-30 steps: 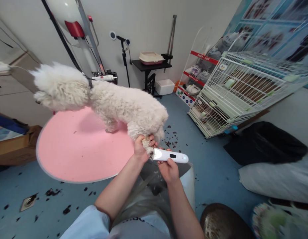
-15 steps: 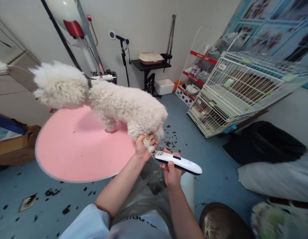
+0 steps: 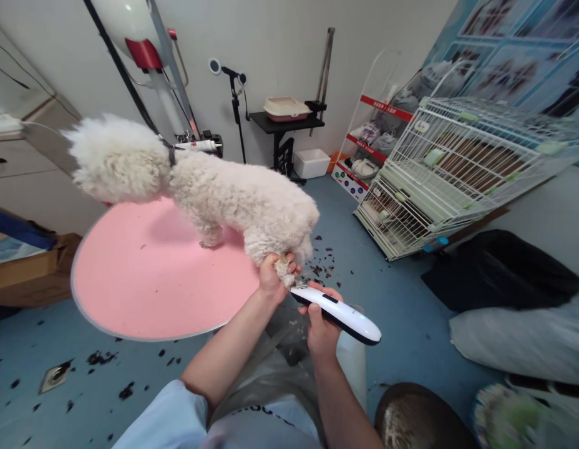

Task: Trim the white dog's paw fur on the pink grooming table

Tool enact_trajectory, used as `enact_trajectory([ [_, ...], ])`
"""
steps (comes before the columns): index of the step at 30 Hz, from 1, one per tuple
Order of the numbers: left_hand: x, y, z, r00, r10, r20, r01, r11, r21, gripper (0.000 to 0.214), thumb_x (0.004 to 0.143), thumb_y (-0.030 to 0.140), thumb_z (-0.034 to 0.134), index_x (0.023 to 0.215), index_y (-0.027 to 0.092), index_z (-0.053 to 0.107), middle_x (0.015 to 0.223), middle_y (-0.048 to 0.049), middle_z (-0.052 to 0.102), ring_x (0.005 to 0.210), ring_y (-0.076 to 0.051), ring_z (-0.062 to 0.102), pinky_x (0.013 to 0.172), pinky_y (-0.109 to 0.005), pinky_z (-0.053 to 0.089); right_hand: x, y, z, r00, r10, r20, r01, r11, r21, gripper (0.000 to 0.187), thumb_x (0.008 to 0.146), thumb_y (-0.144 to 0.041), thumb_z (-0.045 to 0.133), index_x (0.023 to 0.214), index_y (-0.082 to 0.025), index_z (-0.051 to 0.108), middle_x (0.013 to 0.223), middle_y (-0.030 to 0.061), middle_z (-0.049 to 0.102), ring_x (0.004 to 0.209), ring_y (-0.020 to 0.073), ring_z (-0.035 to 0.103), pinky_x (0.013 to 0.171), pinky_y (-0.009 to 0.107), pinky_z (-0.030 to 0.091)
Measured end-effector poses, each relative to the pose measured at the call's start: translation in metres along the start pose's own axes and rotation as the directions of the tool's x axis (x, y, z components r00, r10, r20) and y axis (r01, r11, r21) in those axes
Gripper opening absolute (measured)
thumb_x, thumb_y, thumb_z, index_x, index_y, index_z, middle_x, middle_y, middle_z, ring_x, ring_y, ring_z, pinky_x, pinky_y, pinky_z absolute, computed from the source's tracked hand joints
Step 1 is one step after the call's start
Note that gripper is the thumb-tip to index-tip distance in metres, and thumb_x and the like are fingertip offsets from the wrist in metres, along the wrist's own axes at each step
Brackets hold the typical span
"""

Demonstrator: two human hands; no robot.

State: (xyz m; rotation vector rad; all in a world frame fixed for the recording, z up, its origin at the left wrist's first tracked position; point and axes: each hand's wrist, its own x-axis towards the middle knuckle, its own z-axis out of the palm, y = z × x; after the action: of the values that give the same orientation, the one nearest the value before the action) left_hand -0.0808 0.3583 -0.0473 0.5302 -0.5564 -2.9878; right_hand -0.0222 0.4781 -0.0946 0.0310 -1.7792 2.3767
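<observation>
A fluffy white dog (image 3: 209, 187) stands on a round pink grooming table (image 3: 149, 280), head to the left, tethered at the neck to a stand. My left hand (image 3: 271, 277) grips its lifted hind paw (image 3: 284, 269) off the table's right edge. My right hand (image 3: 321, 324) holds a white electric clipper (image 3: 339, 312), its blade end touching the paw, its body slanting down to the right.
A white wire cage (image 3: 458, 168) stands to the right, with a red-trimmed shelf rack (image 3: 374, 134) beside it. A black side table (image 3: 284, 121) holds a tray at the back wall. Dark hair clippings (image 3: 102, 358) litter the blue floor. A black bag (image 3: 500, 268) lies right.
The clipper has tilted from level to slanting down to the right, its blade staying at the paw. My left hand keeps hold of the paw.
</observation>
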Motion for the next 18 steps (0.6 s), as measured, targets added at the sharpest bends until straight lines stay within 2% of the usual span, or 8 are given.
enact_trajectory([
  [2, 0.000, -0.001, 0.000, 1.000, 0.005, 0.000, -0.005, 1.000, 0.017, 0.007, 0.068, 0.022, 0.045, 0.067, 0.016, 0.048, 0.057, 0.0024, 0.048, 0.039, -0.007, 0.037, 0.053, -0.025, 0.049, -0.001, 0.000, -0.001, 1.000, -0.013, 0.028, 0.014, 1.000, -0.021, 0.037, 0.077, -0.035, 0.071, 0.105, -0.025, 0.049, 0.112, 0.0064, 0.066, 0.059, 0.0115, 0.062, 0.057, 0.029, 0.053],
  [4, 0.001, -0.003, 0.000, 1.000, 0.022, -0.010, -0.021, 0.999, 0.031, 0.007, 0.068, 0.023, 0.046, 0.068, 0.017, 0.048, 0.058, 0.0023, 0.048, 0.039, -0.008, 0.038, 0.052, -0.025, 0.048, -0.003, -0.001, -0.001, 0.998, -0.021, 0.052, 0.024, 0.999, -0.043, 0.038, 0.076, -0.036, 0.072, 0.105, -0.025, 0.049, 0.113, 0.0075, 0.065, 0.076, 0.0171, 0.066, 0.067, 0.033, 0.055],
  [7, 0.001, -0.003, 0.000, 0.999, 0.039, -0.013, -0.039, 0.999, 0.022, 0.006, 0.067, 0.023, 0.047, 0.069, 0.017, 0.048, 0.058, 0.0026, 0.047, 0.040, -0.008, 0.038, 0.051, -0.025, 0.047, -0.007, -0.002, 0.001, 0.996, -0.069, 0.062, 0.071, 0.997, -0.032, 0.041, 0.077, -0.039, 0.071, 0.108, -0.025, 0.048, 0.121, 0.0105, 0.060, 0.103, 0.0246, 0.063, 0.083, 0.041, 0.054],
  [12, 0.000, -0.001, 0.005, 0.999, 0.014, -0.030, -0.014, 1.000, 0.018, 0.007, 0.067, 0.023, 0.048, 0.069, 0.017, 0.047, 0.059, 0.0030, 0.047, 0.039, -0.007, 0.039, 0.050, -0.024, 0.047, -0.014, 0.000, 0.005, 0.971, -0.221, 0.094, 0.228, 0.971, -0.075, 0.039, 0.079, -0.039, 0.070, 0.107, -0.026, 0.047, 0.119, 0.0098, 0.059, 0.112, 0.0252, 0.059, 0.095, 0.046, 0.048],
  [16, -0.002, 0.000, 0.007, 1.000, 0.007, -0.019, -0.008, 1.000, -0.020, 0.006, 0.069, 0.022, 0.047, 0.069, 0.017, 0.047, 0.059, 0.0026, 0.048, 0.040, -0.007, 0.039, 0.052, -0.024, 0.049, -0.024, 0.007, 0.008, 0.968, -0.239, 0.077, 0.245, 0.966, -0.088, 0.040, 0.079, -0.043, 0.069, 0.108, -0.029, 0.045, 0.132, 0.0112, 0.052, 0.112, 0.0264, 0.059, 0.090, 0.046, 0.050],
  [18, -0.002, 0.000, 0.007, 1.000, -0.002, -0.007, 0.001, 0.999, -0.037, 0.006, 0.070, 0.022, 0.047, 0.069, 0.017, 0.047, 0.059, 0.0025, 0.048, 0.041, -0.007, 0.039, 0.054, -0.025, 0.050, -0.030, 0.010, 0.008, 0.958, -0.276, 0.074, 0.283, 0.953, -0.107, 0.042, 0.078, -0.046, 0.069, 0.109, -0.029, 0.046, 0.136, 0.0115, 0.050, 0.120, 0.0284, 0.055, 0.095, 0.049, 0.046],
])
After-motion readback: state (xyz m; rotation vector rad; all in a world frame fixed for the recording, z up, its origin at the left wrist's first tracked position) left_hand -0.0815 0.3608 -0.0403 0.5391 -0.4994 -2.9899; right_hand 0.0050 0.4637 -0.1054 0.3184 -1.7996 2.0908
